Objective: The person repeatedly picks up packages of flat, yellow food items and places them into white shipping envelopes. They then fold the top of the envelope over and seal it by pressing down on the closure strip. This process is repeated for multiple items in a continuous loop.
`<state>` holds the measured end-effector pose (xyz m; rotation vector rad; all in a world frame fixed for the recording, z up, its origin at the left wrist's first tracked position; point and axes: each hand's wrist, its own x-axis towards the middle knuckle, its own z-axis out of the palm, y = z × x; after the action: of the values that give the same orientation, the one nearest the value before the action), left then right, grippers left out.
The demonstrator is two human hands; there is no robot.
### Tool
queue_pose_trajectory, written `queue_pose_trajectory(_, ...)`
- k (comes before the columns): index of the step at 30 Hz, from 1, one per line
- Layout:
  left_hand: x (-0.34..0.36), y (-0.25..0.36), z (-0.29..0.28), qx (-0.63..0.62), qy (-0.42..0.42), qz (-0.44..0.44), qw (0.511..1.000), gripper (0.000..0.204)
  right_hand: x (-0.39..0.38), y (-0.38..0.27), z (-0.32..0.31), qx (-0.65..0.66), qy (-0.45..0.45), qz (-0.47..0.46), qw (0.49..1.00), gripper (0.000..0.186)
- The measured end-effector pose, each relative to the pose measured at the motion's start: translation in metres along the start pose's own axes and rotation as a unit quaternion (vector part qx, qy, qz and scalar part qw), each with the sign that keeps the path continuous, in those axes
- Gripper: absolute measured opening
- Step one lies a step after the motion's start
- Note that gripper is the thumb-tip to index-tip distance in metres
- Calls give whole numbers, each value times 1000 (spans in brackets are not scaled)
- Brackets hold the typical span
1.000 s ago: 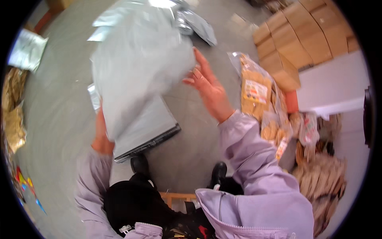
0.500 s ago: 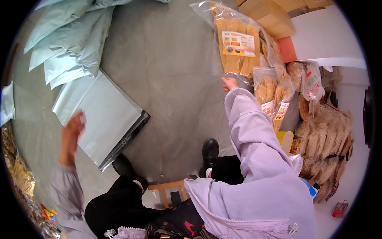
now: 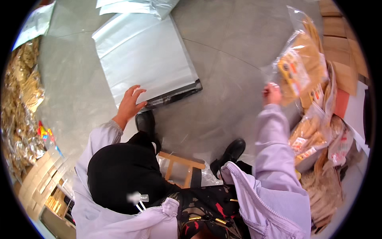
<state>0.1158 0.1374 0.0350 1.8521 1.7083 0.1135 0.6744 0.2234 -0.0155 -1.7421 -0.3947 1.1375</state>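
Note:
A white mailer bag [image 3: 143, 55] lies flat on the floor ahead of me, its black-edged mouth toward my feet. Over its near left corner, my left hand [image 3: 132, 102] is spread with fingers apart, close to the black strip; contact is hard to judge. At the right, my right hand [image 3: 272, 94] is closed on the edge of a clear plastic bag [image 3: 304, 65] of tan, flat dried strips with an orange and white label. That bag is tilted and slightly blurred. Beside it sits a smaller clear bag [image 3: 312, 127] of similar tan strips.
More white mailers [image 3: 131, 5] lie beyond the flat one. Cardboard boxes [image 3: 338, 44] stand at the far right, with bagged brownish goods [image 3: 324, 191] nearer me. Shiny wrapped packages [image 3: 20, 103] are heaped along the left. A wooden frame [image 3: 175, 169] sits between my black shoes [image 3: 232, 153].
The view has swung left. My right hand has taken hold of the large bag of dried strips and tilted it. My left hand has moved to the mailer's black-edged end.

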Motion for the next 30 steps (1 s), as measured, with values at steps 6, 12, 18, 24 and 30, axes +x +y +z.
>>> queue_pose_trajectory(6,11,-12,12,40,-34,13,999,33,-152,59,35,-135,-301,224,917,16)
queue_pose_trajectory(12,3,-23,18,87,27,91,992,27,-76,43,-11,-300,47,-65,951,47)
queue_pose_trajectory(18,2,-29,20,65,42,95,992,22,-67,62,14,-256,-31,0,966,67)
queue_pose_trajectory(24,5,-27,29,140,13,93,986,17,-95,-4,38,-76,-110,157,979,45)
queue_pose_trajectory(30,5,-23,19,45,8,132,990,10,-200,-82,61,-44,-117,82,989,40)
